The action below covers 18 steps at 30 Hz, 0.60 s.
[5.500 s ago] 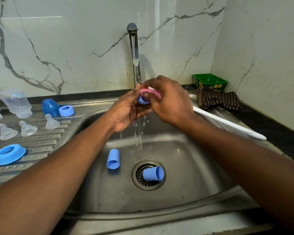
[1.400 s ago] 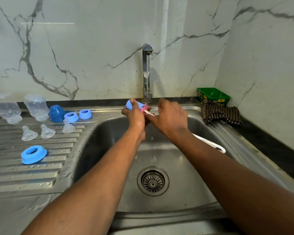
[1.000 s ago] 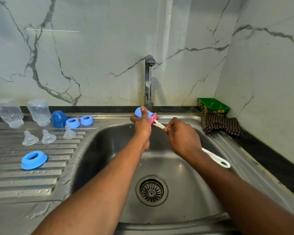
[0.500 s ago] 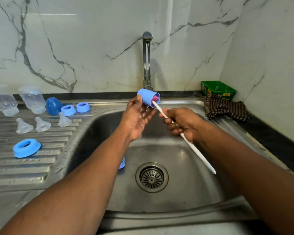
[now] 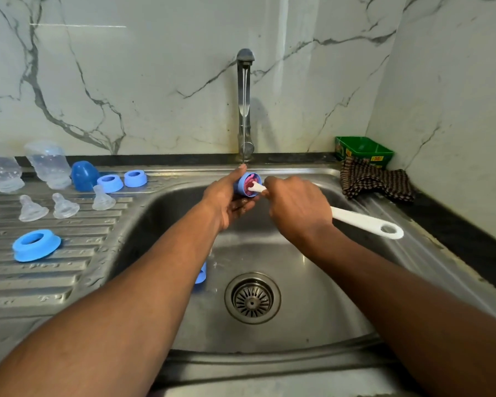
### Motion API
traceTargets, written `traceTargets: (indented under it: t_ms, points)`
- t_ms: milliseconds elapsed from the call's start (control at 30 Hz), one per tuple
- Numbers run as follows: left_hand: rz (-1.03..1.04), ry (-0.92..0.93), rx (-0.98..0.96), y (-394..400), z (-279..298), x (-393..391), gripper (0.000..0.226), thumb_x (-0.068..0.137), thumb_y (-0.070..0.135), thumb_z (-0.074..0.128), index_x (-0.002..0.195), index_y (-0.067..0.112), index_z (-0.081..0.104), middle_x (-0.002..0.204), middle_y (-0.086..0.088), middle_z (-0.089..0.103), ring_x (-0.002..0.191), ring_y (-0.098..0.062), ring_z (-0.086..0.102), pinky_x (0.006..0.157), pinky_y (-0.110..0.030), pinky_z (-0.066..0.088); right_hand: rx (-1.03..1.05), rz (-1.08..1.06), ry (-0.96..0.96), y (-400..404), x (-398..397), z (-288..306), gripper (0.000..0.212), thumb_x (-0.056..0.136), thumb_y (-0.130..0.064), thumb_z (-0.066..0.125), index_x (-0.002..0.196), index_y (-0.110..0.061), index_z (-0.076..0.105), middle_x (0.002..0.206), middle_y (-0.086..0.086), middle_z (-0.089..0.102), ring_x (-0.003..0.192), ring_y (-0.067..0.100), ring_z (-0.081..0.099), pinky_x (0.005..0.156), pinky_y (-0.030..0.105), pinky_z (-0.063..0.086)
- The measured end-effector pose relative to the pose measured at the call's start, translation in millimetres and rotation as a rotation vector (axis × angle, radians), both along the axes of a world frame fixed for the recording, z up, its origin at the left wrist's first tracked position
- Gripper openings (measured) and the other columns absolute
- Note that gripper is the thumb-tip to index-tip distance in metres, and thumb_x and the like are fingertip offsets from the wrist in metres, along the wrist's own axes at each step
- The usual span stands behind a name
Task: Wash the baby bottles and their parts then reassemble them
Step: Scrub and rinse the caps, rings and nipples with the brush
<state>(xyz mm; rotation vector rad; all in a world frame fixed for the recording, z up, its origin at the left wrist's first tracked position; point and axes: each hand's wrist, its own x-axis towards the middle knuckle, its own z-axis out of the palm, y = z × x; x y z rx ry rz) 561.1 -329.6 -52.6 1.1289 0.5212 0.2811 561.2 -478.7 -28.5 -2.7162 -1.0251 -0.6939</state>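
So right now I've got the little blue cap (image 5: 248,187) pinched in my left hand (image 5: 226,200), thumb up along the top edge and fingers curled under it, open mouth turned toward my right. My right hand (image 5: 297,209) is wrapped around the white brush handle (image 5: 364,222) close up near the head, and the pink brush head (image 5: 249,185) is sitting inside the cap. Tip from me for this bit: choke up on the handle like that so the head doesn't wobble, twist the brush rather than jabbing it, and rotate the cap a little with your fingertips so the bristles reach the whole inner wall and the bottom corner. The cap is up at the back of the sink (image 5: 312,310), just under the tap (image 5: 244,104), and a thin stream looks to be running, so tilting the mouth up a touch should let water flush the suds out. Keep the pinch firm, wet plastic is slippery and the drain (image 5: 252,298) is right below. There's another blue cap (image 5: 201,273) lying in the basin, half hidden behind my left forearm, that I reckon is next. The bottles (image 5: 48,163), teats (image 5: 65,206) and rings (image 5: 36,245) are over on the draining board to my left.
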Motion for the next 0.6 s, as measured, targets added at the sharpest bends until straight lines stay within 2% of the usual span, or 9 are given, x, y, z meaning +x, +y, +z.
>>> traceTargets:
  t_ms: [67, 133, 200, 267, 300, 367, 433, 500, 600]
  points:
    - [-0.058, -0.126, -0.059, 0.1, 4.3, 2.8, 0.042, 0.091, 0.039, 0.067, 0.115, 0.006, 0.062, 0.075, -0.011, 0.074, 0.062, -0.018, 0.071, 0.065, -0.030, 0.061, 0.164, -0.006, 0.078, -3.0, 9.1, -3.1, 0.018, 0.100, -0.024, 0.052, 0.115, -0.020, 0.059, 0.095, 0.011, 0.060, 0.083, 0.031, 0.052, 0.066, 0.033, 0.032]
    - [-0.096, -0.251, -0.142, 0.2, 6.3, 2.4, 0.043, 0.095, 0.032, 0.062, 0.128, 0.004, 0.054, 0.084, -0.014, 0.074, 0.069, -0.022, 0.073, 0.067, -0.032, 0.062, 0.442, 0.022, 0.270, 1.1, 20.8, -8.5, 0.007, 0.097, -0.026, 0.057, 0.095, -0.024, 0.063, 0.083, 0.008, 0.058, 0.073, 0.026, 0.053, 0.063, 0.030, 0.036]
    - [-0.126, -0.379, -0.226, 1.6, 7.0, 2.3, 0.054, 0.096, 0.027, 0.060, 0.142, 0.003, 0.044, 0.091, -0.017, 0.073, 0.075, -0.025, 0.074, 0.068, -0.034, 0.062, 0.772, 0.090, 0.658, 4.8, 33.9, -8.1, 0.016, 0.095, -0.025, 0.062, 0.080, -0.021, 0.060, 0.067, 0.006, 0.058, 0.049, 0.017, 0.048, 0.048, 0.023, 0.036]
    - [-0.168, -0.487, -0.285, 3.1, 9.0, 3.2, 0.068, 0.089, 0.026, 0.063, 0.148, 0.004, 0.036, 0.105, -0.019, 0.070, 0.082, -0.027, 0.074, 0.071, -0.035, 0.062, 1.022, 0.184, 1.236, 3.7, 39.3, -4.2, 0.013, 0.099, -0.021, 0.055, 0.089, -0.015, 0.058, 0.057, 0.000, 0.047, 0.033, 0.006, 0.029, 0.033, 0.015, 0.023]
    - [-0.185, -0.520, -0.283, 3.9, 10.9, 4.4, 0.075, 0.085, 0.028, 0.064, 0.150, 0.005, 0.034, 0.112, -0.019, 0.067, 0.086, -0.027, 0.074, 0.073, -0.036, 0.061, 1.078, 0.244, 1.440, 2.3, 39.7, -2.3, 0.012, 0.101, -0.020, 0.051, 0.096, -0.012, 0.058, 0.055, -0.003, 0.043, 0.032, 0.003, 0.024, 0.029, 0.013, 0.018]
    - [-0.214, -0.547, -0.241, 4.6, 15.4, 6.3, 0.078, 0.082, 0.033, 0.064, 0.149, 0.006, 0.035, 0.112, -0.019, 0.067, 0.088, -0.028, 0.072, 0.076, -0.037, 0.061, 1.098, 0.359, 1.582, 0.5, 38.9, -2.1, 0.017, 0.102, -0.022, 0.048, 0.098, -0.010, 0.060, 0.055, -0.004, 0.040, 0.033, 0.002, 0.022, 0.027, 0.013, 0.017]
    - [-0.195, -0.514, -0.208, 5.0, 13.8, 7.5, 0.065, 0.086, 0.033, 0.065, 0.141, 0.008, 0.043, 0.104, -0.017, 0.069, 0.082, -0.026, 0.072, 0.066, -0.036, 0.059, 1.065, 0.345, 1.460, 2.2, 38.2, -6.2, 0.022, 0.102, -0.025, 0.052, 0.093, -0.009, 0.064, 0.056, -0.002, 0.041, 0.034, 0.003, 0.023, 0.030, 0.013, 0.019]
    - [-0.104, -0.401, -0.129, 2.9, 9.0, 8.8, 0.037, 0.090, 0.029, 0.066, 0.120, 0.015, 0.049, 0.098, -0.013, 0.069, 0.075, -0.022, 0.071, 0.063, -0.034, 0.059, 0.933, 0.217, 1.140, 3.1, 39.7, -12.5, 0.025, 0.100, -0.023, 0.056, 0.085, -0.008, 0.067, 0.058, 0.003, 0.047, 0.033, 0.006, 0.031, 0.033, 0.015, 0.025]
    - [0.024, -0.156, 0.113, 0.9, 3.6, 10.0, 0.040, 0.083, 0.036, 0.077, 0.102, 0.018, 0.047, 0.097, -0.013, 0.072, 0.068, -0.022, 0.067, 0.061, -0.030, 0.052, 0.614, 0.066, 0.576, 0.2, 40.4, -18.8, 0.026, 0.097, -0.025, 0.060, 0.077, -0.012, 0.069, 0.061, 0.007, 0.059, 0.048, 0.019, 0.052, 0.048, 0.031, 0.043]
